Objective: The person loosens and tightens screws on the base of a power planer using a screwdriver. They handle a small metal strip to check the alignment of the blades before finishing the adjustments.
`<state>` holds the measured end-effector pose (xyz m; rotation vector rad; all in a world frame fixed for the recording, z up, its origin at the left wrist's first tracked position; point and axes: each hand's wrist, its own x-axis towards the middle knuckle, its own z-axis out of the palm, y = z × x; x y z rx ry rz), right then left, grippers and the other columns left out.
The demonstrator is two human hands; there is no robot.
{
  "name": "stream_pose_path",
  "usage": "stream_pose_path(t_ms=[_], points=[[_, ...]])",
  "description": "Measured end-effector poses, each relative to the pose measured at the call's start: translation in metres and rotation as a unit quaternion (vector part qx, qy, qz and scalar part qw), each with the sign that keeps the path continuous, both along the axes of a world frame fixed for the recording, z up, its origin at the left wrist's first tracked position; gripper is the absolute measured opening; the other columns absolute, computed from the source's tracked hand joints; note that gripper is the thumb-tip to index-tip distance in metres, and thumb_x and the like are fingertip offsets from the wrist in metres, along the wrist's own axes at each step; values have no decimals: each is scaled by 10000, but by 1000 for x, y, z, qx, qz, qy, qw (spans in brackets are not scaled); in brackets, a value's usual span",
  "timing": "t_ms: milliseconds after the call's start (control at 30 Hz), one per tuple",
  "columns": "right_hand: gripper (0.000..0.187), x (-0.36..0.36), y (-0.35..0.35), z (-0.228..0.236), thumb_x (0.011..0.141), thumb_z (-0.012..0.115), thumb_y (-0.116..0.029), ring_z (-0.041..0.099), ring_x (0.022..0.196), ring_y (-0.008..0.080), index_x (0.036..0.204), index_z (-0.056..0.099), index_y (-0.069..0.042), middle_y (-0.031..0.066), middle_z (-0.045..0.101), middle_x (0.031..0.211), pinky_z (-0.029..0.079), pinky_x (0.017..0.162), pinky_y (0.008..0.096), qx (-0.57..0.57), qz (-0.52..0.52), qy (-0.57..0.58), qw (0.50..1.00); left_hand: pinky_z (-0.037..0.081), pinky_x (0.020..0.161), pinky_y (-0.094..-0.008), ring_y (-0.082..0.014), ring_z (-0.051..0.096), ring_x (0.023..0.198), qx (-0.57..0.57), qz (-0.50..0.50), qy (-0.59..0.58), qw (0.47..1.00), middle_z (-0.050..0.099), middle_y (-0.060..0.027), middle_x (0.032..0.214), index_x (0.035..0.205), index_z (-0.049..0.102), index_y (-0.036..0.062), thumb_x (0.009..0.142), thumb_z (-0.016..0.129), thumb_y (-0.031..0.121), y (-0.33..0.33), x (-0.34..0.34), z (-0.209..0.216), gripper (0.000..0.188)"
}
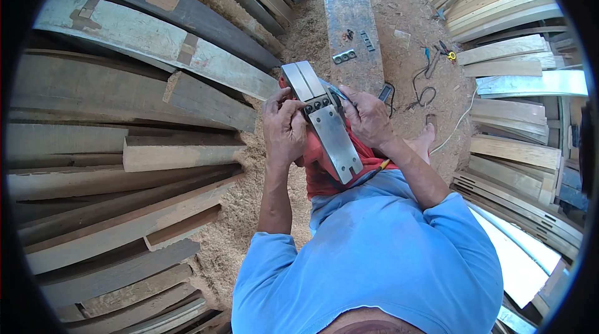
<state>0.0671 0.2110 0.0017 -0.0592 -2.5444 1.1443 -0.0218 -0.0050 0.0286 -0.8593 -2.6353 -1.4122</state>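
An electric hand planer (336, 140) rests upside down over my lap, its flat metal sole facing up. Its cutter block (317, 105) shows across the gap between the two sole plates, with several dark bolts in it. My left hand (284, 127) grips the planer's left side, fingers bent beside the cutter block. On the other side, my right hand (368, 117) has its fingers curled near the cutter block. A slim bluish piece (337, 92) shows by those fingertips; whether it is a tool or part of the planer I cannot tell. Red cloth (318, 168) lies under the planer.
A long worn board (352, 15) runs ahead, bearing a small metal strip with holes (344, 57) and a dark strip (367, 40). A cable (427, 87) and yellow-handled pliers (451, 55) lie on the sawdust-strewn floor. Stacked timber lines the left (75, 84) and right (511, 147).
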Motion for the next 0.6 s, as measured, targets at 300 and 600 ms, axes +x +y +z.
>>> stream_pose_path(t_ms=[300, 600], points=[[352, 0, -1, -2, 1018, 624, -131, 685, 864, 394, 1356, 668, -42, 228, 698, 948, 539, 785, 473, -18, -4, -12, 1000, 474, 1060, -484, -399, 569, 1223, 9, 6, 26, 1000, 626, -239, 1324, 1029, 738, 37, 845, 606, 39, 0, 0, -1, 226], [387, 4, 9, 6, 947, 631, -95, 650, 842, 381, 1331, 680, -80, 187, 689, 911, 520, 779, 475, 51, 39, -4, 998, 468, 1068, -491, -400, 568, 1236, 15, 5, 14, 1000, 626, -241, 1321, 1032, 739, 41, 856, 608, 44, 0, 0, -2, 220]])
